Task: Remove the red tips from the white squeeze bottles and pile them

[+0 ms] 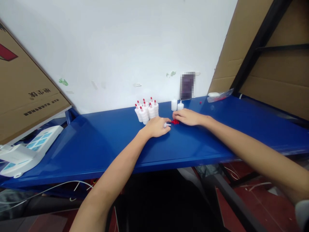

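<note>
My left hand (156, 127) is closed around a white squeeze bottle (165, 125) lying on its side. Its pointed nozzle sticks out to the right, bare of a cap, while the palm hides the body. Right of that nozzle lies a small heap of red caps (175, 122) on the blue table. My right hand (186, 116) reaches over the heap's far edge with fingers curled together; whether a cap is between them cannot be seen. Behind my left hand several white bottles with red tips (146, 111) stand upright in a tight group.
Two white bottles, one with an uncapped nozzle (180, 105) and one beside it (174, 105), stand behind my right hand. A clear plastic bag (220, 95) and a stray red cap (200, 102) lie farther right. A white device (31, 151) occupies the left end. A white wall backs the table (103, 135).
</note>
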Available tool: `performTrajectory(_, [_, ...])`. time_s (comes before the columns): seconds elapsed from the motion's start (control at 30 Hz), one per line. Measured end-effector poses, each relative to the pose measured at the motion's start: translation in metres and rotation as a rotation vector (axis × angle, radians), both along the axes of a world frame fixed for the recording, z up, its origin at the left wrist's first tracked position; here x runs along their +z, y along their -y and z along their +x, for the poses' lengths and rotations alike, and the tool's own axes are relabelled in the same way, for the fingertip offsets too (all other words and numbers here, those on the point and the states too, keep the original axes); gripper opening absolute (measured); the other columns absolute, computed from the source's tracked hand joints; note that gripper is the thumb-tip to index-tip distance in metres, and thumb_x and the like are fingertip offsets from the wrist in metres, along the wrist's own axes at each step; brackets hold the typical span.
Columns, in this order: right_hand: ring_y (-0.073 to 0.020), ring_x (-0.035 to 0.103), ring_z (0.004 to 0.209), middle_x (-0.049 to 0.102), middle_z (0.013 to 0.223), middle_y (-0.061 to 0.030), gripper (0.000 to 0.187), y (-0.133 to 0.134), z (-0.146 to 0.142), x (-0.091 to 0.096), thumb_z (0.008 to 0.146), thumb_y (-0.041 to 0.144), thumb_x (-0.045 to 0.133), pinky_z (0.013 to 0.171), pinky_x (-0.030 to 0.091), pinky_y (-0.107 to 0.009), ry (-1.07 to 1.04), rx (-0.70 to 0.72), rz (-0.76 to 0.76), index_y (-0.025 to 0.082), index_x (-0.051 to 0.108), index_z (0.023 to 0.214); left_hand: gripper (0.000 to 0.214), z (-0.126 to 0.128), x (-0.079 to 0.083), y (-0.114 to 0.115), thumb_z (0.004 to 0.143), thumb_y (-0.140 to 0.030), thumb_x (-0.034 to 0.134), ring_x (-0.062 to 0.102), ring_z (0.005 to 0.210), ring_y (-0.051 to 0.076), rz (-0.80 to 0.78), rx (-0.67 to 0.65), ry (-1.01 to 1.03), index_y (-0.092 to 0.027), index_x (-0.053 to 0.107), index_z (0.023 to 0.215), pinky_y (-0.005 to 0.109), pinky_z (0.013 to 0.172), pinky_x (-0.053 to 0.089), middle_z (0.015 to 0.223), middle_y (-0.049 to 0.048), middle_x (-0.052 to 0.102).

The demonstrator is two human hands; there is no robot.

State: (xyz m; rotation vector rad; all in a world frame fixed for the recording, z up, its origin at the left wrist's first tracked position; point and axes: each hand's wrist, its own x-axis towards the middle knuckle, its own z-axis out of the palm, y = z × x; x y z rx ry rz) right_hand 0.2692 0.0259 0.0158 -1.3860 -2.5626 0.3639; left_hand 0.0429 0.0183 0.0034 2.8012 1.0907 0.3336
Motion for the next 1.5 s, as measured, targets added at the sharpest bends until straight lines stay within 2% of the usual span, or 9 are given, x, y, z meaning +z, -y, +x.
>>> performTrajectory(0.33, [-0.0205,0.064,0.083,0.073,0.092,-0.0063,0.028,0.000,0.000,0.000,0.098,0.029,0.039,0.075,0.042,-0.030,-0.016,0.015,-0.009,0.020,0.064,0.089,0.050,0.003,0.001,-0.001,0.089,-0.034,0.052,0.071,0.099,0.033,0.002,0.004,-0.025,-0.023,0.066,0.136,0.044,0.086,0.057,0.109,0.0102,0.076])
performTrajectory(0.6, [-0.0188,0.060,0.074,0.069,0.082,-0.0061,0.031,0.008,-0.002,0.006,0.099,0.033,0.040,0.071,0.038,-0.030,-0.176,0.002,0.250,0.018,0.065,0.089,0.053,-0.004,-0.003,0.005,0.097,-0.036,0.045,0.070,0.094,0.029,0.027,0.006,0.093,-0.022,0.050,0.148,0.041,0.083,0.055,0.105,0.0097,0.075])
performTrajectory(0.87, [-0.0154,0.054,0.062,0.066,0.070,-0.0021,0.028,0.029,-0.024,0.009,0.096,0.038,0.046,0.066,0.038,-0.029,-0.316,0.101,0.190,0.019,0.063,0.084,0.052,-0.004,-0.001,0.009,0.101,-0.038,0.042,0.068,0.091,0.025,0.051,0.012,0.286,-0.023,0.038,0.150,0.037,0.083,0.054,0.109,0.0083,0.071])
performTrajectory(1.0, [-0.0169,0.054,0.064,0.064,0.070,-0.0020,0.031,0.021,-0.019,0.009,0.100,0.041,0.040,0.066,0.037,-0.030,-0.342,-0.002,0.293,0.020,0.060,0.089,0.064,-0.004,-0.002,0.007,0.101,-0.045,0.044,0.066,0.080,0.023,0.016,0.054,0.347,-0.022,0.026,0.158,0.038,0.081,0.055,0.094,0.0057,0.069])
performTrajectory(1.1, [-0.0212,0.058,0.073,0.066,0.079,-0.0058,0.034,0.003,0.000,0.008,0.103,0.042,0.035,0.071,0.038,-0.032,-0.358,-0.158,0.386,0.020,0.059,0.097,0.056,-0.005,-0.003,0.006,0.102,-0.041,0.039,0.065,0.081,0.023,0.024,0.055,0.393,-0.020,0.032,0.153,0.039,0.083,0.054,0.092,0.0054,0.067])
performTrajectory(1.2, [-0.0258,0.060,0.081,0.069,0.088,-0.0102,0.033,-0.019,0.023,0.002,0.103,0.042,0.032,0.072,0.039,-0.035,-0.357,-0.365,0.442,0.020,0.058,0.104,0.042,-0.006,-0.003,0.004,0.101,-0.031,0.035,0.063,0.080,0.022,0.029,0.045,0.419,-0.016,0.046,0.138,0.039,0.083,0.052,0.088,0.0049,0.065])
performTrajectory(1.3, [-0.0298,0.060,0.086,0.071,0.097,-0.0133,0.035,-0.034,0.038,-0.006,0.103,0.043,0.030,0.071,0.038,-0.036,-0.270,-0.519,0.450,0.022,0.057,0.111,0.029,-0.006,-0.004,0.001,0.097,-0.023,0.033,0.061,0.080,0.021,0.042,0.006,0.404,-0.016,0.059,0.109,0.037,0.081,0.050,0.086,0.0055,0.065])
performTrajectory(1.37, [-0.0309,0.060,0.086,0.071,0.099,-0.0139,0.036,-0.038,0.041,-0.009,0.103,0.044,0.031,0.071,0.037,-0.036,-0.228,-0.560,0.436,0.022,0.056,0.115,0.026,-0.005,-0.004,0.000,0.094,-0.021,0.033,0.061,0.083,0.021,0.050,-0.026,0.378,-0.018,0.059,0.095,0.037,0.083,0.050,0.089,0.0065,0.065])
performTrajectory(1.5, [-0.0319,0.061,0.087,0.072,0.100,-0.0148,0.037,-0.036,0.038,-0.007,0.103,0.045,0.030,0.072,0.038,-0.036,-0.222,-0.577,0.463,0.022,0.055,0.119,0.024,-0.004,-0.006,-0.001,0.093,-0.022,0.034,0.060,0.085,0.022,0.061,-0.034,0.360,-0.019,0.058,0.091,0.038,0.085,0.050,0.089,0.0068,0.064])
